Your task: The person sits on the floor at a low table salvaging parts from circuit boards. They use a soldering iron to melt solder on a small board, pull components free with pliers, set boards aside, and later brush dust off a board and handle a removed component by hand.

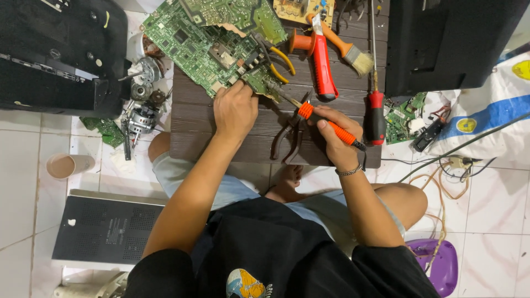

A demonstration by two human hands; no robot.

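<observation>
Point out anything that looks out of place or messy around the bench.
Motor parts and a small circuit board lie scattered on the tiled floor left of the wooden table. Cables tangle on the right.

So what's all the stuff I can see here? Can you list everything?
circuit board: one large, green, back of the low table
low table: one, dark brown slats
soldering iron: one, orange grip, in the right hand, tip at the board's edge
pliers: one, dark handles, on the table by the hands
paintbrush: one, orange handle, back of table
red-handled tool: one, beside the brush
screwdriver: one, red and black, right side of table
cup: one, brownish, floor at left
small motors: a few, grey, floor left of table
black panel: one, floor lower left
left hand: pressing on the board
right hand: fingers around the iron
</observation>
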